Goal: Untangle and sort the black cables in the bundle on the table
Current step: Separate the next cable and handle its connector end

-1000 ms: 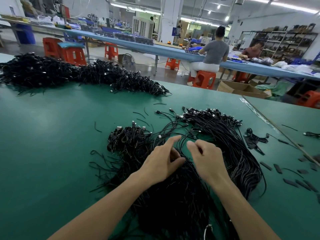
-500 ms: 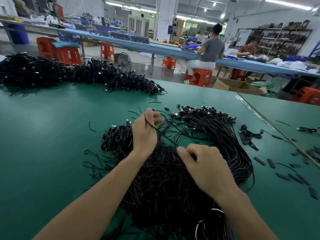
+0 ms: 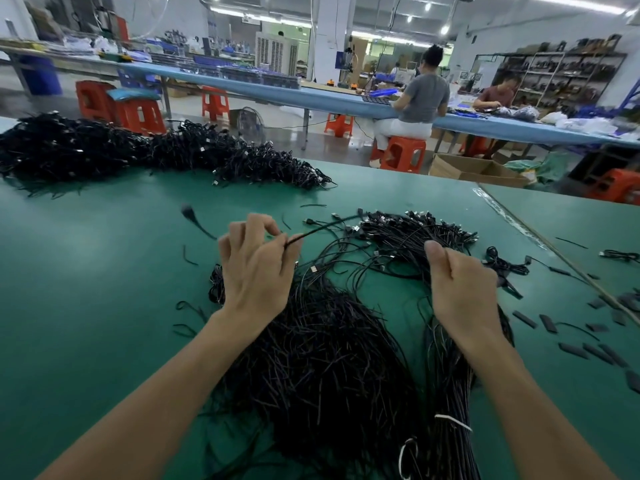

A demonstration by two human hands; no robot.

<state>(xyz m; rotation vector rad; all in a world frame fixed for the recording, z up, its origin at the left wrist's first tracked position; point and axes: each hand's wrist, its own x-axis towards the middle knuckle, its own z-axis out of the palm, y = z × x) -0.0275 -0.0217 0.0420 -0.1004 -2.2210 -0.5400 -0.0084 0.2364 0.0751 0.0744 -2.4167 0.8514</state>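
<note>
Green table [image 3: 86,289] — black cable bundle [image 3: 329,341], perhaps cut sleeves [image 3: 547,322].

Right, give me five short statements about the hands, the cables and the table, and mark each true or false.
1. The left hand pinches a single black cable. True.
2. The right hand lies flat and open on the table. False: it is closed in a fist over cables at the right side of the bundle.
3. The table has a green surface. True.
4. White ties wrap the near end of the bundle. True.
5. The far left pile of cables is red. False: it is black.
</note>
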